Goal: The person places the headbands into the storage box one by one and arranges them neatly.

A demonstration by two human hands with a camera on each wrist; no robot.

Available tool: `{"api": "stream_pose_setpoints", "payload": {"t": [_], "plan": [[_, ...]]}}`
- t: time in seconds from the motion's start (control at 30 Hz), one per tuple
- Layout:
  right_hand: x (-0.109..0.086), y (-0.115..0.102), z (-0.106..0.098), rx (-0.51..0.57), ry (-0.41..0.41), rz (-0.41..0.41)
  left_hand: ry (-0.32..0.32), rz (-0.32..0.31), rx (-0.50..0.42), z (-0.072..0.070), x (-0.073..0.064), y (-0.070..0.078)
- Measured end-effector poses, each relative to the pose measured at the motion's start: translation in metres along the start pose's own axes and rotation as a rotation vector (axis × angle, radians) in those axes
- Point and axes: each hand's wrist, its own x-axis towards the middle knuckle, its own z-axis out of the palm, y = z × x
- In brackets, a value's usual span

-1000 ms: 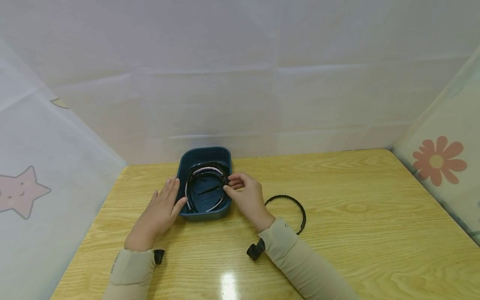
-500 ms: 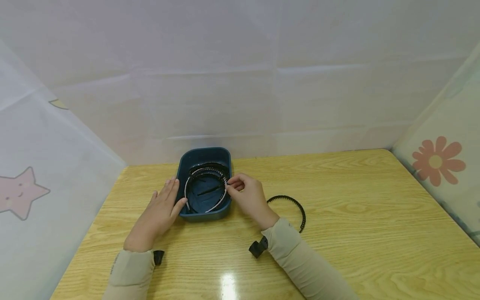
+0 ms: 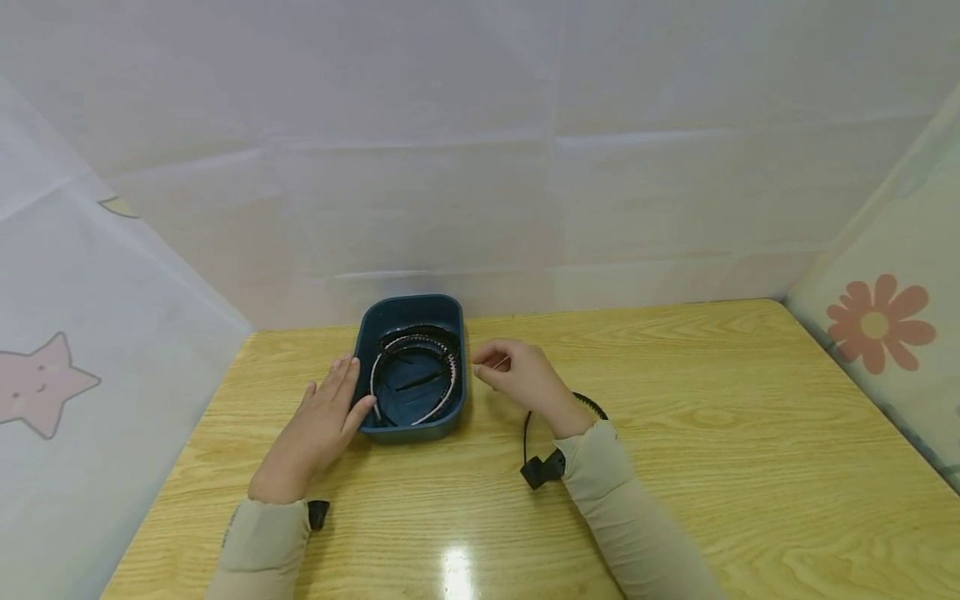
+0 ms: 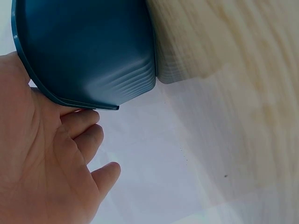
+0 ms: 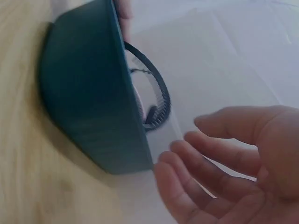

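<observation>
A dark blue plastic box stands near the back edge of the table, holding several ring-shaped headbands. Among them are a black headband and a thin pale one. My left hand lies along the left side of the box with straight fingers, its thumb at the near left corner of the rim. My right hand hovers just right of the box, fingers loosely bent with nothing between them. Partly hidden under the right wrist, another black headband lies on the table.
The wood-grain table extends far to the right. A pale cloth hangs behind its back edge, and printed cloths with a star and a flower hang at the sides. Each wrist wears a small black camera.
My right hand has let go of the headbands at the box's right rim and moved a little to the right, over the headband on the table. The left hand has stayed put.
</observation>
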Motion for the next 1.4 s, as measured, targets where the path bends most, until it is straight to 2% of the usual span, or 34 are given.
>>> {"api": "stream_pose_setpoints", "payload": {"t": [0.27, 0.53, 0.83, 0.97, 1.13, 1.4], "plan": [[-0.004, 0.011, -0.036, -0.17, -0.108, 0.036, -0.005, 0.002, 0.004, 0.001, 0.0, -0.001], [-0.008, 0.022, -0.061, -0.246, -0.159, 0.102, -0.006, 0.004, -0.004, 0.0, 0.0, 0.0], [-0.014, 0.038, -0.079, -0.328, -0.214, 0.179, -0.01, 0.005, -0.003, 0.0, 0.001, 0.0], [-0.017, 0.045, -0.086, -0.334, -0.224, 0.232, -0.011, 0.006, -0.006, 0.0, 0.001, 0.0], [-0.021, 0.051, -0.093, -0.277, -0.257, 0.325, -0.012, 0.006, -0.005, 0.0, 0.0, 0.001], [-0.026, 0.053, -0.096, -0.253, -0.27, 0.465, -0.011, 0.004, -0.007, -0.002, -0.002, 0.002]]}}
